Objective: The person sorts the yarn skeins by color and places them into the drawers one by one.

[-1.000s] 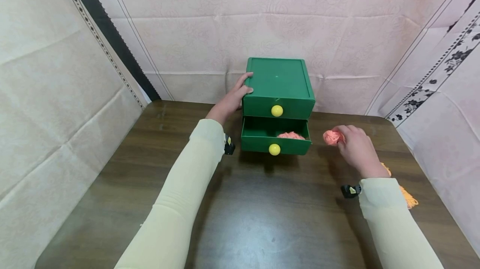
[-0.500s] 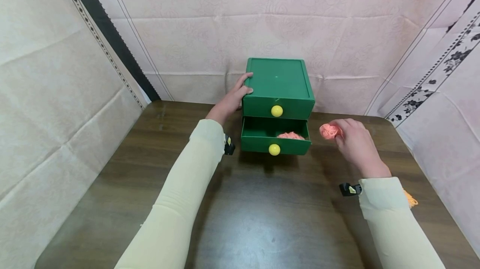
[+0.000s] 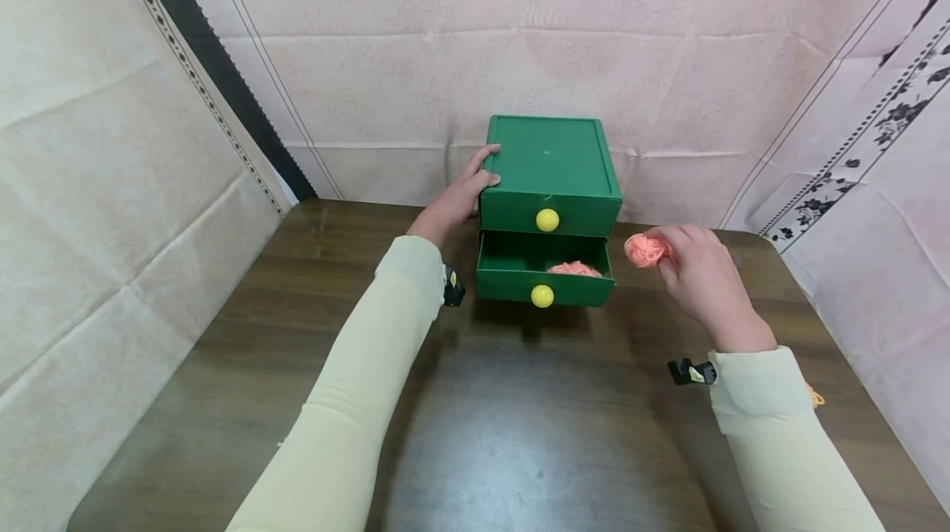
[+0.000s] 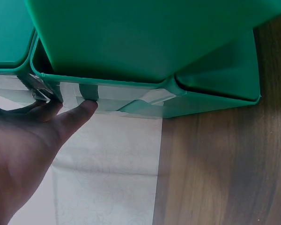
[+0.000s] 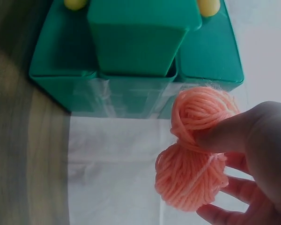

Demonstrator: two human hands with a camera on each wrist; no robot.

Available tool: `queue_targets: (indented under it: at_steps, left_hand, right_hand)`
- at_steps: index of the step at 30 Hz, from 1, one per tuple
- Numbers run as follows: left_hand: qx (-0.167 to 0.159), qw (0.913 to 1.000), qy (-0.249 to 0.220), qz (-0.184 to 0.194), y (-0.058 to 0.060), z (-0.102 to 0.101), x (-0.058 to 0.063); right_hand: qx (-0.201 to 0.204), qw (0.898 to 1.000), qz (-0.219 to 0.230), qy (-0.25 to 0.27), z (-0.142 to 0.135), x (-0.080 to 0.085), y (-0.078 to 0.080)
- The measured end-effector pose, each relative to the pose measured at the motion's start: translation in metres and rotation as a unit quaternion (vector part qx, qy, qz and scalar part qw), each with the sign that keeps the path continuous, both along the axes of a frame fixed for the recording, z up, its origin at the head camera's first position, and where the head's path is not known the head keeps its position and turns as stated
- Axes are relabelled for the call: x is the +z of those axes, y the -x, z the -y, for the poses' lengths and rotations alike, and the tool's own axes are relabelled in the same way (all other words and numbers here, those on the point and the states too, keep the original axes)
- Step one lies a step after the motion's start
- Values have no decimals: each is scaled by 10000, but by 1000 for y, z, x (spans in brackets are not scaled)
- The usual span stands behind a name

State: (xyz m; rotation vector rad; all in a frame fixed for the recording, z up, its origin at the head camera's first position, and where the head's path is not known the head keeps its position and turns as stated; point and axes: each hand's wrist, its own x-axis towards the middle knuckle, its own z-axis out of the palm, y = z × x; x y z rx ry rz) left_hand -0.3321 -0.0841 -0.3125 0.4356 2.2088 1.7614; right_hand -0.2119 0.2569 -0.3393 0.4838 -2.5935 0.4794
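Observation:
A green drawer unit [image 3: 549,157] with yellow knobs stands at the back of the table. One drawer [image 3: 508,284] below the top one is pulled out, and pink yarn [image 3: 575,268] shows inside. My left hand [image 3: 454,200] rests against the unit's left side, thumb and fingertips touching it in the left wrist view. To the right of the unit, my right hand [image 3: 701,284] pinches a coral-pink skein of yarn [image 5: 192,178] between thumb and fingers, above the table. The right wrist view shows the skein narrowed at its middle, with the thumb across it.
A bit of orange-yellow yarn [image 3: 815,395] lies on the table at the right, mostly hidden by my right sleeve. The brown wooden table [image 3: 512,433] ends at a pale patterned cloth [image 3: 386,87] behind the unit.
My right hand has moved left and slightly up with the pink skein, closer to the drawer unit. The sleeve covers more of the orange-yellow yarn. My left hand stays put.

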Motion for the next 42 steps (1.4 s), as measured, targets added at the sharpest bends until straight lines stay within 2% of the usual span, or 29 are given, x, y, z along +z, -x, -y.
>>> queue_targets:
  at_steps: [3,7,12,20,31,35,42]
  left_hand:
    - [66,10000,4,-64,6,0,-7]
    - [105,9998,-5,-164,7,-1,-11]
    - [133,9996,-12,-255,7,-2,-11]
    - [130,9995,6,-271,8,-1,-10]
    - [94,9997,70,-234,7,0,-10]
    - [8,9999,41,-122,4,0,-6]
    - [-93,9999,136,-38,-16,1,16]
  right_hand:
    - [66,10000,-44,48,4,3,-2]
    - [195,9996,-185,77,9,7,-4]
    - [338,9988,-347,78,15,10,-5]
    - [445,9987,-187,170,26,13,-6]
    - [682,9970,-292,221,41,14,-8]
    - [752,9963,-331,239,46,13,-9]
    - [838,9954,-342,321,57,14,-9]
